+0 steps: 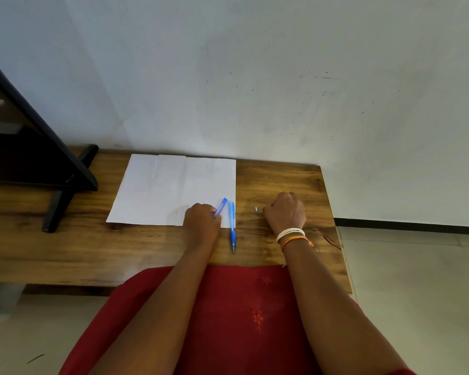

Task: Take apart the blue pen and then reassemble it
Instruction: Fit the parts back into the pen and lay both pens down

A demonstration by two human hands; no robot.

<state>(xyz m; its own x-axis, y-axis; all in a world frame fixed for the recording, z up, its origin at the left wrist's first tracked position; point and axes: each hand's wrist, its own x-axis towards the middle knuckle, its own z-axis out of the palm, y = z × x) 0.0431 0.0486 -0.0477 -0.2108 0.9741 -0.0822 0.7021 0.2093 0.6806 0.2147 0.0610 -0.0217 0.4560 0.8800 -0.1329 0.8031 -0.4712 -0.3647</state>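
My left hand (202, 221) rests on the paper's near right corner, fingers closed around a translucent blue pen part (221, 207) that sticks out up and to the right. Just right of it a blue pen body (232, 226) lies lengthwise, its tip pointing toward me and reaching past the paper onto the wood. My right hand (284, 212) sits on the table as a closed fist; whether anything is inside it is hidden. A small grey piece (256, 210) lies on the wood just left of that fist.
A white creased paper sheet (171, 188) lies on the wooden table (92, 250), which backs against a white wall. A black stand (63, 190) occupies the far left. The table's right edge is close to my right wrist. A red garment covers my lap.
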